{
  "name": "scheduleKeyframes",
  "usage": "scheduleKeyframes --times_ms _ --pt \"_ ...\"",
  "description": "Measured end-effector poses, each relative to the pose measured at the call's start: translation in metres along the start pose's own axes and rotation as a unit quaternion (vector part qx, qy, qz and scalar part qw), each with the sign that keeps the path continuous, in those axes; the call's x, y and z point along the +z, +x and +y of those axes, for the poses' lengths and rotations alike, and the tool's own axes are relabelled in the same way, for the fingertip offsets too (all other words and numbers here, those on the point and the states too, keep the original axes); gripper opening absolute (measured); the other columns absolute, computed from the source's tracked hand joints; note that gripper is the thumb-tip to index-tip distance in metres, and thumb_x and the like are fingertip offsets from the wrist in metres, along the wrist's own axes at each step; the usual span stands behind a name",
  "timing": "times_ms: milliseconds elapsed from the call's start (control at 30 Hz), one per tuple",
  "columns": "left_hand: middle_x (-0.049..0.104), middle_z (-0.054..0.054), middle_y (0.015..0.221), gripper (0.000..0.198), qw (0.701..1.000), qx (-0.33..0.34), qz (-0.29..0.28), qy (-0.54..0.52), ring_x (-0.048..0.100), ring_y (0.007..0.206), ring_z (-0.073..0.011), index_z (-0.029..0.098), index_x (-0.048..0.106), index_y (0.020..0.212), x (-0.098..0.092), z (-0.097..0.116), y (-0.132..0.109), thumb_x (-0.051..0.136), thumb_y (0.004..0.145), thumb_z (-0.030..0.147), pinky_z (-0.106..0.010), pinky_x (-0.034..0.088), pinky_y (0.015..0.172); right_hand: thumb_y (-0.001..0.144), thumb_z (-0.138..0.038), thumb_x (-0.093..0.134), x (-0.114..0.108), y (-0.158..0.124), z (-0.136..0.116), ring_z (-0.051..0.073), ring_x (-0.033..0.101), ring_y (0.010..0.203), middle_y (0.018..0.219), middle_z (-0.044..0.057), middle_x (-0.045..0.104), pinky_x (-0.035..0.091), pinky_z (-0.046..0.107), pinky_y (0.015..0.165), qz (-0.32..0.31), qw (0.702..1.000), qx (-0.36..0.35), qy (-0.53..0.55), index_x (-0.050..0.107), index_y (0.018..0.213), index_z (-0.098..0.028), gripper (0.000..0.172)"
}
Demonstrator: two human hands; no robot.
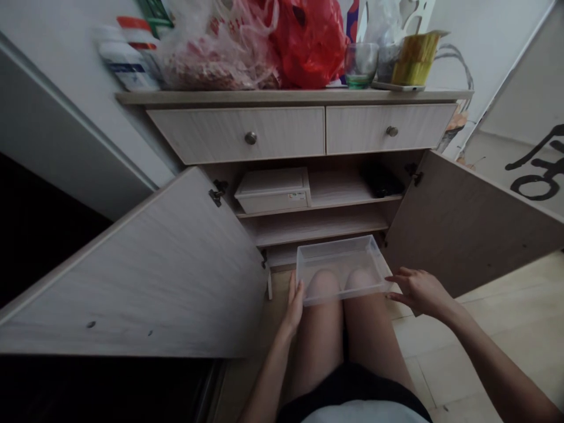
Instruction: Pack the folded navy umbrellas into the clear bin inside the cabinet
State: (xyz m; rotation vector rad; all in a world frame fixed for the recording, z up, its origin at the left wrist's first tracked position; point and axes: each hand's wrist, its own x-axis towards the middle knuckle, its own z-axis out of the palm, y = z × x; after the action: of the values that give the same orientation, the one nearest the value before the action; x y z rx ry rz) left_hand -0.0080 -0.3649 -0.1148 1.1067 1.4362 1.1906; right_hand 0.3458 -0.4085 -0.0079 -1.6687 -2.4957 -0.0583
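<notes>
Two hands flank a clear plastic box (341, 270), which sits above my thighs (319, 346), just in front of the open cabinet (238, 135). My left hand (294, 305) presses against the box's left end, though I cannot tell how firmly it grips. My right hand (420, 292) is spread, fingertips at the right end. A white storage box (273, 191) sits on the cabinet's upper shelf.

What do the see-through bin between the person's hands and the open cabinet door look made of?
The bin looks like clear, glossy plastic, since the knees show through it. The cabinet door seems to be matte wood-grain laminate, with even, streaky grain; real wood veneer can't be ruled out.
</notes>
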Motion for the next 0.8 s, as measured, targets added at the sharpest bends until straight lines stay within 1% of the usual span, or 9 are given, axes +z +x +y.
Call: scheduleKeyframes --times_ms 100,200,267,333,400,467,600,733,800 --pt "0.044 -0.013 0.159 0.09 0.999 -0.011 -0.017 -0.039 0.034 0.15 -0.0315 0.023 0.049 0.149 0.005 0.004 0.001 0.047 0.082 0.082 -0.045 0.039 0.117 0.095 -0.051 0.06 -0.02 0.034 0.025 0.019 0.068 0.074 0.094 0.004 0.074 0.039 0.027 0.058 0.023 0.997 0.068 0.035 0.076 0.108 -0.03 0.03" --pt "0.047 -0.015 0.156 0.094 0.997 -0.021 -0.033 -0.067 0.037 0.148 -0.0349 0.02 0.055 0.144 0.005 0.008 -0.001 0.051 0.076 0.085 -0.048 0.044 0.113 0.099 -0.045 0.052 -0.028 0.099 0.059 0.02 0.068 0.082 0.098 0.006 0.073 0.043 0.027 0.064 0.093 0.982 0.158 0.053 0.076 0.104 -0.026 0.032" --pt "0.046 -0.016 0.156 0.096 0.995 -0.042 -0.036 -0.082 0.046 0.142 -0.0375 0.021 0.057 0.143 0.004 0.008 -0.001 0.054 0.073 0.087 -0.05 0.05 0.105 0.098 -0.04 0.052 -0.024 0.152 0.082 0.023 0.067 0.096 0.113 0.009 0.07 0.047 0.028 0.072 0.122 0.968 0.218 0.039 0.074 0.113 -0.022 0.032" --pt "0.045 -0.016 0.157 0.099 0.994 -0.057 -0.031 -0.09 0.054 0.134 -0.0386 0.022 0.057 0.143 0.003 0.006 -0.001 0.056 0.069 0.088 -0.049 0.054 0.098 0.1 -0.036 0.049 -0.017 0.203 0.101 0.025 0.064 0.106 0.125 0.013 0.066 0.049 0.03 0.08 0.129 0.954 0.268 0.026 0.07 0.123 -0.019 0.035" --pt "0.046 -0.017 0.156 0.102 0.994 -0.061 -0.019 -0.092 0.057 0.13 -0.0386 0.022 0.057 0.143 0.002 0.003 -0.002 0.058 0.066 0.089 -0.048 0.054 0.097 0.1 -0.035 0.048 -0.009 0.245 0.116 0.027 0.06 0.115 0.13 0.016 0.062 0.049 0.032 0.086 0.113 0.947 0.3 0.011 0.065 0.129 -0.016 0.039" --pt "0.049 -0.017 0.154 0.102 0.994 -0.061 -0.007 -0.094 0.057 0.13 -0.0386 0.022 0.058 0.143 0.002 0.0 -0.002 0.058 0.066 0.089 -0.047 0.053 0.097 0.101 -0.036 0.047 -0.002 0.274 0.127 0.029 0.059 0.118 0.131 0.019 0.06 0.049 0.034 0.09 0.084 0.94 0.331 0.001 0.063 0.132 -0.015 0.04" --pt "0.047 -0.016 0.156 0.097 0.994 -0.055 -0.002 -0.095 0.053 0.135 -0.0379 0.023 0.057 0.143 0.001 -0.002 -0.004 0.055 0.071 0.088 -0.047 0.052 0.099 0.099 -0.03 0.051 0.013 0.301 0.137 0.03 0.059 0.12 0.13 0.022 0.06 0.048 0.036 0.093 0.034 0.937 0.347 -0.008 0.058 0.134 -0.012 0.04" --pt "0.047 -0.017 0.155 0.098 0.995 -0.047 -0.001 -0.084 0.053 0.135 -0.0368 0.021 0.056 0.144 0.0 -0.001 -0.005 0.052 0.073 0.089 -0.045 0.052 0.1 0.094 -0.016 0.049 0.026 0.305 0.136 0.032 0.058 0.12 0.126 0.028 0.06 0.044 0.043 0.097 0.07 0.941 0.328 -0.036 0.054 0.135 -0.007 0.042" --pt "0.048 -0.017 0.154 0.098 0.996 -0.049 -0.003 -0.078 0.054 0.134 -0.0364 0.021 0.056 0.144 -0.002 -0.001 -0.005 0.051 0.073 0.089 -0.045 0.053 0.099 0.091 -0.014 0.052 0.03 0.306 0.135 0.033 0.059 0.117 0.126 0.031 0.058 0.045 0.044 0.095 0.082 0.942 0.324 -0.035 0.052 0.135 -0.004 0.046"
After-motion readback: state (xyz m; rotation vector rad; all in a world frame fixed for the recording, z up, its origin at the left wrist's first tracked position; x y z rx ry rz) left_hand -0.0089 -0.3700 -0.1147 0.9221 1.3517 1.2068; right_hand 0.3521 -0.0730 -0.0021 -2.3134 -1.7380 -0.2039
